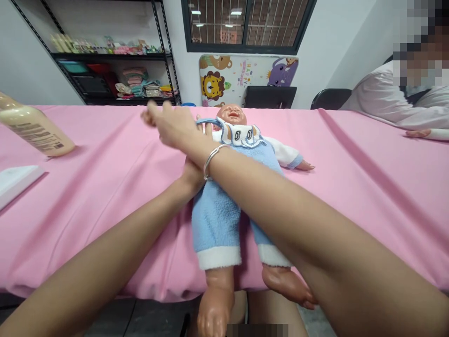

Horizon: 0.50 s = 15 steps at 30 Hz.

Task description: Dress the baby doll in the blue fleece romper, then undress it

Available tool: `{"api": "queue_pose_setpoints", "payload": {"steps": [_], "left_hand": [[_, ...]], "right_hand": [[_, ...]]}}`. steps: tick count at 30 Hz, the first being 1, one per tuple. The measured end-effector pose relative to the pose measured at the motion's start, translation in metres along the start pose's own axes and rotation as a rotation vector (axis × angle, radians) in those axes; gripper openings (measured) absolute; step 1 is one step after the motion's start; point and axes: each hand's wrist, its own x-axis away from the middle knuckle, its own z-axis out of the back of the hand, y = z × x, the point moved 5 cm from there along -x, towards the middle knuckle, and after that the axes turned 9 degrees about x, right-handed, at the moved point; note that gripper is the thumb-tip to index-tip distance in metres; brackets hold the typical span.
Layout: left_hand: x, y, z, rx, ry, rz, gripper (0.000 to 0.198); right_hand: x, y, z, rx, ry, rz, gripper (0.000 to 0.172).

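A baby doll (213, 220) in a blue and white outfit lies on its back on the pink-covered table, feet over the near edge. Its white bib (242, 135) has blue trim and two printed eyes. My right hand (175, 124), below a silver bangle (210, 161), crosses over my left wrist. The right fingers are curled at the doll's left-hand side in view; anything inside them is hidden. My left hand (208, 128) is mostly covered by my right wrist. A few of its fingertips show at the bib's blue trim, which runs across them.
A pump bottle (42, 131) and a white flat object (19, 182) are at the left. Beyond the pink table cover (354, 187) stand a black shelf rack (115, 57) and a dark monitor-like panel (270, 97). Another person in a white sleeve (382, 96) sits at the right.
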Motion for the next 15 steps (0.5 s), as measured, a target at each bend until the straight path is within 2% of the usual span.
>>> {"api": "queue_pose_setpoints", "payload": {"steps": [2,4,5,7,9,11,12,13,15], "left_hand": [[-0.001,0.005,0.0,-0.013,0.017,-0.04,0.045],[-0.004,0.006,0.001,-0.098,0.065,-0.089,0.051],[-0.006,0.005,0.002,-0.152,0.084,-0.113,0.053],[-0.009,0.003,0.004,-0.234,0.119,-0.149,0.055],[-0.01,0.003,0.01,-0.263,0.166,-0.17,0.057],[-0.011,0.006,0.019,-0.251,0.216,-0.168,0.06],[-0.011,0.01,0.023,-0.239,0.228,-0.154,0.061],[-0.012,0.014,0.027,-0.227,0.227,-0.131,0.06],[-0.014,0.022,0.034,-0.224,0.189,-0.049,0.048]], "right_hand": [[-0.012,0.011,0.032,0.257,0.155,-0.099,0.041],[-0.015,0.027,0.06,0.227,0.245,-0.163,0.052],[-0.012,0.035,0.069,0.178,0.268,-0.17,0.051],[-0.004,0.047,0.081,0.093,0.278,-0.127,0.033],[0.008,0.051,0.081,0.043,0.21,-0.07,0.002],[0.02,0.046,0.075,0.009,0.069,-0.022,0.034],[0.025,0.042,0.072,0.016,0.007,-0.007,0.044],[0.03,0.037,0.072,0.044,-0.029,-0.002,0.049],[0.037,0.028,0.076,0.152,-0.038,-0.017,0.049]]}}
